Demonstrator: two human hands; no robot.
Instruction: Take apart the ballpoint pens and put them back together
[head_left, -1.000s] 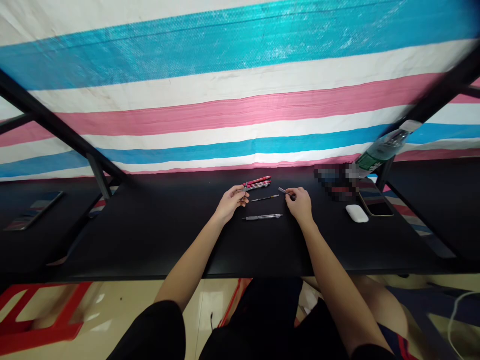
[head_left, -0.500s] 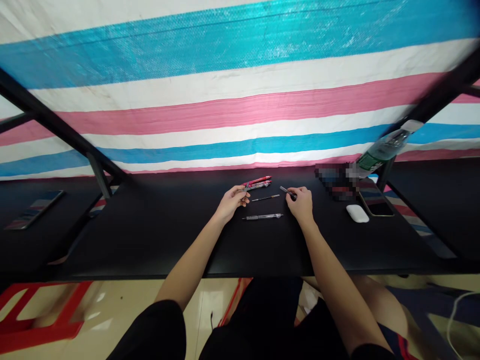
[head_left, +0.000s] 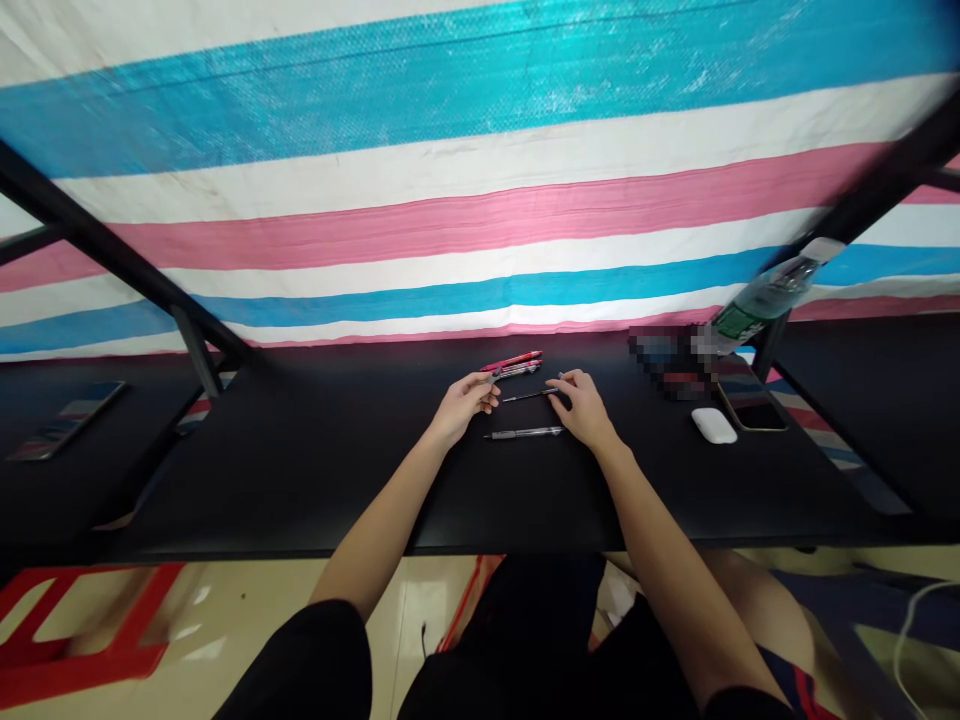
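Observation:
My left hand (head_left: 466, 405) is closed, its thumb and finger pinching a small grey pen part (head_left: 495, 376). Just right of it a thin pen refill (head_left: 525, 396) lies on the black table (head_left: 315, 450). Fingers of my right hand (head_left: 583, 408) close around the refill's right end; the pen piece by this hand is mostly covered. Nearer to me is a grey and clear pen (head_left: 521, 433), lying crosswise. Beyond my left fingers, several red and clear pens (head_left: 514, 362) lie together.
On the right are a white earbud case (head_left: 714, 426), a phone (head_left: 752, 408) and a tilted plastic bottle (head_left: 772, 300), beside a blurred-out patch. Black metal posts (head_left: 124, 260) flank the table, with a striped sheet (head_left: 480, 220) behind. A red stool (head_left: 112, 640) stands at lower left.
My right hand has moved left from the grey pen piece to the refill's right end, and its fingers now meet there. My left hand has stayed in place.

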